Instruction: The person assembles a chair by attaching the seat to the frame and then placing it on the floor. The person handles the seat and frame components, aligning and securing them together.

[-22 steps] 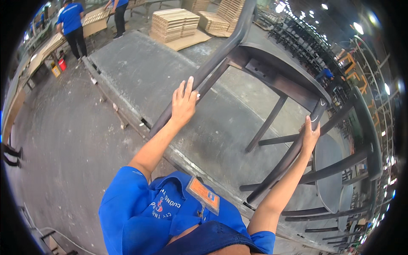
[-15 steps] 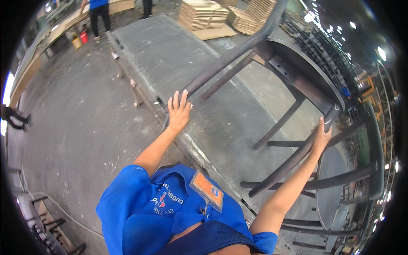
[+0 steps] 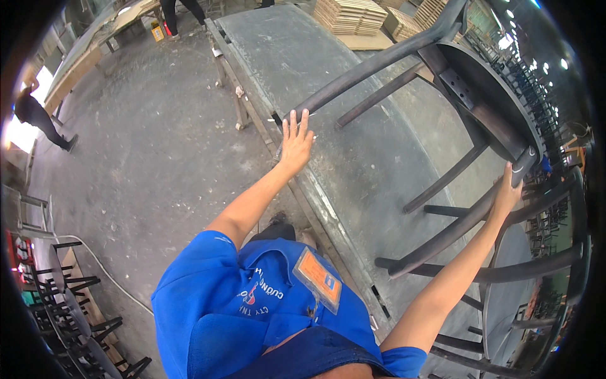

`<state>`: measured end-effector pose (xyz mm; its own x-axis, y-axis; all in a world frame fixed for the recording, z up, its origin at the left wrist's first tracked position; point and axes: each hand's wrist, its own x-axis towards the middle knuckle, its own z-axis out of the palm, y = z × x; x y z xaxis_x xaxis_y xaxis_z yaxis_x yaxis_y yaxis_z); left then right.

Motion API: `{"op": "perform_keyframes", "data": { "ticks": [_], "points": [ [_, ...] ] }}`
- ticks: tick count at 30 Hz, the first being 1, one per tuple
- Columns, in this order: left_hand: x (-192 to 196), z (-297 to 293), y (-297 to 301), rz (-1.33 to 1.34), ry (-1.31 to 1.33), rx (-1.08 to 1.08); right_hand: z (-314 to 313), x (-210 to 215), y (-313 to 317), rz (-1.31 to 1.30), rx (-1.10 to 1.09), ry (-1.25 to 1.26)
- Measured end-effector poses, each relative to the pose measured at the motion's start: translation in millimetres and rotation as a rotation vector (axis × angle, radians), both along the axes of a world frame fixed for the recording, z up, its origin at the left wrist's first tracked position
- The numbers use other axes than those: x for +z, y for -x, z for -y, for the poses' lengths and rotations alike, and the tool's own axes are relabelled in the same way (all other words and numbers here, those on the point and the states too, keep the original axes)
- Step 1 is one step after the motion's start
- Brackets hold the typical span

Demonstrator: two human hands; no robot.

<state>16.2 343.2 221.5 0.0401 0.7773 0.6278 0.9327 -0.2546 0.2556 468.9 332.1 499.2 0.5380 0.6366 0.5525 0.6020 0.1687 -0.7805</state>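
A dark brown wooden chair (image 3: 442, 252) lies tipped over on a grey table, the underside of its seat turned toward me. My left hand (image 3: 297, 146) rests its outstretched fingers against the end of one long leg. Farther right, my right hand (image 3: 507, 194) is wrapped round another leg, close to where it joins the seat. Part of that grip is hidden behind the wood. Beside it on the right stands a second dark chair (image 3: 574, 252) with a curved back and a rounded seat.
The long grey table (image 3: 284, 57) runs away from me, with stacked wooden boards (image 3: 350, 22) beyond its far end. Dark chairs (image 3: 69, 303) stand at lower left, near a pale cable (image 3: 107, 271) on the floor. A person (image 3: 41, 114) walks at far left.
My view has swung left, so the table, chair and hands sit farther right in the picture. Both hands stay at the same places on the chair. More chairs show at lower left.
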Motion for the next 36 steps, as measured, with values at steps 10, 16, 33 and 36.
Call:
{"op": "perform_keyframes", "data": {
  "ticks": [10, 16, 33, 36],
  "points": [
    [40.1, -31.6, 44.6, 0.975, -0.171, 0.028, 14.7, 2.5, 15.8, -0.02, -0.039, 0.018],
    [67.0, -87.2, 19.9, 0.868, 0.048, -0.048, 53.7, -23.9, 44.3, -0.115, -0.036, 0.042],
    [18.7, -234.9, 35.2, 0.847, 0.019, -0.332, 85.7, -116.4, 205.1, -0.203, -0.408, 0.042],
    [19.0, -277.1, 22.3, 0.797, 0.025, -0.304, 63.7, -113.6, 220.9, -0.239, -0.415, 0.025]
  ]
}}
